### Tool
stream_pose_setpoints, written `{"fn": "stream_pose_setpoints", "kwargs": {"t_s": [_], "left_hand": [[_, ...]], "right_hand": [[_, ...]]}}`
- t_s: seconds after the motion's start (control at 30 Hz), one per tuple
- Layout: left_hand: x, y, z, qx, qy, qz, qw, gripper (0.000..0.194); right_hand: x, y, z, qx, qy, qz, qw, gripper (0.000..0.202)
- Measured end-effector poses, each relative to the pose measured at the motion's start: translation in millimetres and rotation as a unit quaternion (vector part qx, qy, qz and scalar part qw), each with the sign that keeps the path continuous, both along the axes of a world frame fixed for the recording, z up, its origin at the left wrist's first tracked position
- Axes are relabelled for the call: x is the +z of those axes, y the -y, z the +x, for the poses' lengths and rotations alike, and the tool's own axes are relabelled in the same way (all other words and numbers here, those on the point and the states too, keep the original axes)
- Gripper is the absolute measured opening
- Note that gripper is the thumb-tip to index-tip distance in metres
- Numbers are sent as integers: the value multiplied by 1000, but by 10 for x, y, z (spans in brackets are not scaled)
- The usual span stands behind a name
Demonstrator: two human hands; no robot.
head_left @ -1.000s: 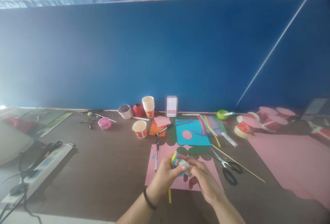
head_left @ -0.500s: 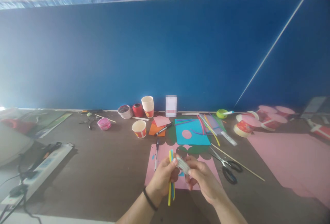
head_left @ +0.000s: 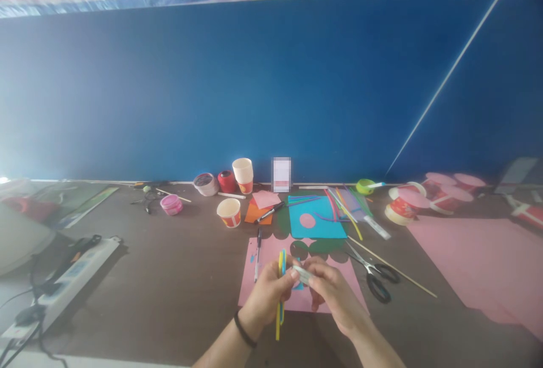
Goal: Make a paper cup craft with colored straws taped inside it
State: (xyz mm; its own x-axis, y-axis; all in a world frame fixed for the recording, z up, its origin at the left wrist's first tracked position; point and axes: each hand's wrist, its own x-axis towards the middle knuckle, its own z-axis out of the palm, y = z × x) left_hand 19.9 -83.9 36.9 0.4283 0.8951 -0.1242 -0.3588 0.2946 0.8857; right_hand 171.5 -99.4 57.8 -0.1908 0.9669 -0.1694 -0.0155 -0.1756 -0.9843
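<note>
Fingers point(head_left: 326, 271) grip strips point(head_left: 278, 323), whitish piece point(head_left: 302, 275); pen point(head_left: 258, 255) left, scissors point(head_left: 370, 268) right, cup point(head_left: 229, 213) beyond.

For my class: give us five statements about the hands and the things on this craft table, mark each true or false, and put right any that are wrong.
1. The left hand holds yellow and blue strips. True.
2. The right hand is resting flat on the scissors. False: its fingers are at a small whitish item.
3. A black band is on the right wrist. False: it is on the left one.
4. The scissors have black handles. True.
5. The pink circle lies on the orange sheet. False: it lies on the blue sheet.
</note>
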Motion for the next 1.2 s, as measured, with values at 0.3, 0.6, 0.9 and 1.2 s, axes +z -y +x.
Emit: {"fn": "stream_pose_setpoints", "kwargs": {"t_s": [0.3, 0.6, 0.9, 1.2], "left_hand": [[24, -40, -51, 23, -27, -39, 999, 25], [401, -132, -157, -98, -216, 116, 964, 21], [303, -149, -197, -175, -234, 75, 953, 21], [289, -81, -126, -155, -187, 49, 969, 10]], "right_hand": [[56, -22, 103, 51, 76, 78, 993, 22], [352, 22, 168, 97, 271, 159, 944, 7], [327, -4, 191, 140, 304, 159, 929, 6], [326, -5, 176, 116, 296, 157, 935, 9]]}}
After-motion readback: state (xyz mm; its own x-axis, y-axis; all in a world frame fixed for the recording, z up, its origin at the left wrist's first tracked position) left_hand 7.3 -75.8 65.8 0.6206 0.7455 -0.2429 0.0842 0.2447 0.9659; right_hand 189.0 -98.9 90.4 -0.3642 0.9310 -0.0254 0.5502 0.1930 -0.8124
